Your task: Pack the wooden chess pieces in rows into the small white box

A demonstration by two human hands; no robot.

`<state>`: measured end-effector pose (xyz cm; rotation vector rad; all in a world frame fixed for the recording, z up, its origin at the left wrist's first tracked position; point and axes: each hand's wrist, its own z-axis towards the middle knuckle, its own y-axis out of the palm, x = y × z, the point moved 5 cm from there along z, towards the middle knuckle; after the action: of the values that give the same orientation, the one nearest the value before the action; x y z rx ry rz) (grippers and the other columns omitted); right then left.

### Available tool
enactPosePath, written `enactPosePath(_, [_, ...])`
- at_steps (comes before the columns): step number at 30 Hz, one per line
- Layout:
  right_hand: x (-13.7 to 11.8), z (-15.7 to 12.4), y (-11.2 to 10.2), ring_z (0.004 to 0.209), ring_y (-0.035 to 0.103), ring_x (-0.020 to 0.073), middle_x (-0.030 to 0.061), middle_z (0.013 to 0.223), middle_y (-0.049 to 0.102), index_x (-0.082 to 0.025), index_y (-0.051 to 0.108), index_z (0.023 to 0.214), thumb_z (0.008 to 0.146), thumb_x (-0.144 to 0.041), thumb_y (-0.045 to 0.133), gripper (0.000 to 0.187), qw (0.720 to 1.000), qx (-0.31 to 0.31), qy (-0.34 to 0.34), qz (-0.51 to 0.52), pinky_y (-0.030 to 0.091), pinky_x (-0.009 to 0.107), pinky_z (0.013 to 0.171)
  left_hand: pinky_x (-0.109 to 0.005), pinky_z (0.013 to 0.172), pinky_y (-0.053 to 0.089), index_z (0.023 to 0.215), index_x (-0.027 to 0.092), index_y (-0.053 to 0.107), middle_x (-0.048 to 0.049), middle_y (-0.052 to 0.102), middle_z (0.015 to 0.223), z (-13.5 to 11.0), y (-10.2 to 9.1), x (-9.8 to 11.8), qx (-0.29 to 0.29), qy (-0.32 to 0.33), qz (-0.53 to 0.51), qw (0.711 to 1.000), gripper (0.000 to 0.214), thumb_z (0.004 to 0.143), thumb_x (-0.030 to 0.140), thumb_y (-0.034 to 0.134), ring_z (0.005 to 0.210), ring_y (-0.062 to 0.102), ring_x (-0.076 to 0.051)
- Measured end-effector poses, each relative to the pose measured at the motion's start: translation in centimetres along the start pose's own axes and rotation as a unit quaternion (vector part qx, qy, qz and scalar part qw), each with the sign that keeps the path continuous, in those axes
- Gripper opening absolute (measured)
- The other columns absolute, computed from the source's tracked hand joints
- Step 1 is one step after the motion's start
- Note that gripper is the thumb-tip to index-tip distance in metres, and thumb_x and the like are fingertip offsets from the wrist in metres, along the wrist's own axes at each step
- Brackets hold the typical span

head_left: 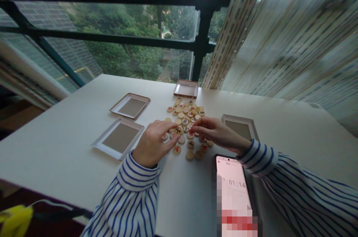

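Note:
Between the thumb and fingers of my left hand (153, 143) is a round Chinese chess piece (178, 130) with a black character, tilted toward me. My right hand (214, 131) reaches in from the right with its fingers bent and drawn together at the pile's edge. What its fingertips hold, if anything, is hard to make out among the discs. Around both hands lies a loose pile of Chinese chess pieces (185, 122), some with red or black characters up, others plain side up. Two blank pieces (189, 155) lie nearest me.
Open shallow boxes stand on the white table (69, 129): a brown-rimmed tray (149, 100) and a white tray (97, 150) on the left, a box (175, 93) behind the pile, another tray (255, 127) on the right. A phone (233, 188) showing a timer lies near my right sleeve.

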<state>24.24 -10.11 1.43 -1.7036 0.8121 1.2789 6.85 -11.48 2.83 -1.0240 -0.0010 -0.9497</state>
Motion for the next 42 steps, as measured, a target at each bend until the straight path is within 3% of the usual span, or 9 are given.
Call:
enactPosePath(7, [0.2,-0.7,0.0,0.057,0.049,0.009,0.0007,0.07,0.057,-0.015,0.06,0.088,0.082,-0.032,0.052,0.02,0.984,-0.004,-0.057,-0.168,0.038,0.022,0.05,-0.033,0.075,0.05,0.098,0.017,0.062,-0.0064,0.068,0.09,-2.2,-0.8,-1.4,-0.043,-0.04,0.028,0.998,0.024,0.076,0.028,0.061,0.08,0.061,-0.018])
enactPosePath(13, [0.3,-1.2,1.0,0.059,0.05,0.0094,0.0001,0.07,0.058,-0.017,0.058,0.088,0.085,-0.028,0.048,0.015,0.961,-0.022,-0.09,-0.26,0.037,0.022,0.054,-0.036,0.078,0.048,0.097,0.017,0.062,-0.0065,0.066,0.092,-4.6,-0.9,-0.4,-0.108,-0.055,0.047,0.992,0.021,0.078,0.027,0.059,0.086,0.059,-0.02])
enactPosePath(21, [-1.0,-2.7,2.9,0.078,0.053,0.0149,0.0075,0.087,0.061,-0.016,0.059,0.091,0.082,-0.019,0.052,0.013,0.863,-0.061,-0.194,-0.462,0.038,0.027,0.067,-0.039,0.077,0.046,0.095,0.018,0.064,-0.0073,0.06,0.09,-5.6,0.5,0.5,-0.181,-0.086,0.082,0.976,0.021,0.077,0.026,0.058,0.086,0.054,-0.021])
enactPosePath(28, [-1.0,-3.2,4.8,0.076,0.051,0.0145,0.006,0.082,0.06,-0.016,0.055,0.079,0.083,-0.016,0.046,0.009,0.794,-0.102,-0.236,-0.551,0.035,0.028,0.068,-0.037,0.077,0.045,0.094,0.018,0.066,-0.007,0.058,0.087,-5.8,0.9,0.2,-0.205,-0.098,0.079,0.971,0.021,0.077,0.027,0.057,0.084,0.053,-0.021])
enactPosePath(37, [-0.6,-2.9,5.0,0.076,0.052,0.0149,0.0057,0.079,0.061,-0.017,0.053,0.079,0.084,-0.016,0.043,0.012,0.78,-0.112,-0.252,-0.562,0.035,0.028,0.067,-0.036,0.076,0.046,0.1,0.019,0.064,-0.0068,0.058,0.087,-5.8,0.9,-0.1,-0.19,-0.082,0.075,0.975,0.026,0.076,0.029,0.059,0.083,0.053,-0.02])
enactPosePath(40, [-0.6,-2.8,4.9,0.074,0.052,0.0142,0.0052,0.078,0.061,-0.017,0.054,0.078,0.082,-0.015,0.046,0.009,0.799,-0.114,-0.241,-0.538,0.035,0.028,0.066,-0.038,0.077,0.046,0.105,0.019,0.062,-0.0072,0.059,0.089,-5.7,0.8,0.1,-0.191,-0.077,0.076,0.975,0.031,0.076,0.03,0.059,0.085,0.054,-0.021])
enactPosePath(42, [-0.7,-2.7,4.7,0.072,0.051,0.013,0.0046,0.078,0.061,-0.016,0.056,0.079,0.08,-0.015,0.049,0.008,0.832,-0.109,-0.223,-0.495,0.036,0.027,0.064,-0.038,0.078,0.047,0.106,0.019,0.06,-0.0077,0.059,0.091,-5.5,0.6,0.3,-0.18,-0.074,0.077,0.978,0.031,0.077,0.03,0.059,0.086,0.054,-0.021])
